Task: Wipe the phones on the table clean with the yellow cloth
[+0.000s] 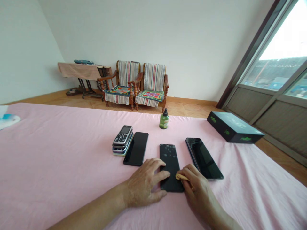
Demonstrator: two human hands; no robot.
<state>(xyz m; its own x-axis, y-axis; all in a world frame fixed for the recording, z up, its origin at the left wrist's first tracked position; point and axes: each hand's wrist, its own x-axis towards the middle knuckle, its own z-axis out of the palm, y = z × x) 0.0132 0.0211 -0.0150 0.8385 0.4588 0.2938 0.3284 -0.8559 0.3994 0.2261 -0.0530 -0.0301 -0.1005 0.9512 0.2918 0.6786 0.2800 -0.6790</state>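
A black smartphone [170,166] lies flat on the pink cloth, with whitish wet-looking spots near its far end. My left hand [146,182] is spread, its fingertips resting on the phone's left side and its thumb by the near left corner. Pinched in my right hand [198,187] is a folded yellow cloth [181,177], which touches the phone's right edge. To the left lies another black smartphone [136,149] beside a stack of phones topped by a silver keypad phone [123,135]. On the right is a dark smartphone [203,158], apparently resting on another one.
A green bottle [164,119] with a black cap stands beyond the phones. At the right edge sits a black box [233,126]. The pink cloth [59,153] covers the surface. Two wooden armchairs [153,83] and a draped sewing table [81,71] are by the wall.
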